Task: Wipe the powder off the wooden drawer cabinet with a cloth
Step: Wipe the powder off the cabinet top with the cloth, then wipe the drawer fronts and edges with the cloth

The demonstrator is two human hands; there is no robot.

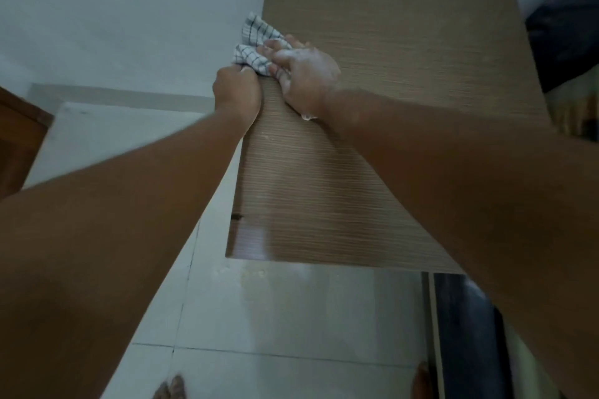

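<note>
The wooden drawer cabinet [405,52] fills the middle of the view, its brown grained top seen from above. A white cloth with a dark check [254,42] lies bunched at the top's left edge, partly hanging past it. My left hand [238,92] is closed on the cloth's near end at that edge. My right hand [303,73], dusted with white powder, presses on the cloth with fingers curled over it. A small white bit of cloth or powder [308,116] shows under my right wrist. Faint pale streaks remain on the wood near the front.
A white wall [129,10] runs behind and to the left of the cabinet. White floor tiles [291,317] lie below, with a patch of spilled powder [240,274] by the cabinet's front corner. Dark objects [570,36] sit at the right. My toes [170,389] show at the bottom.
</note>
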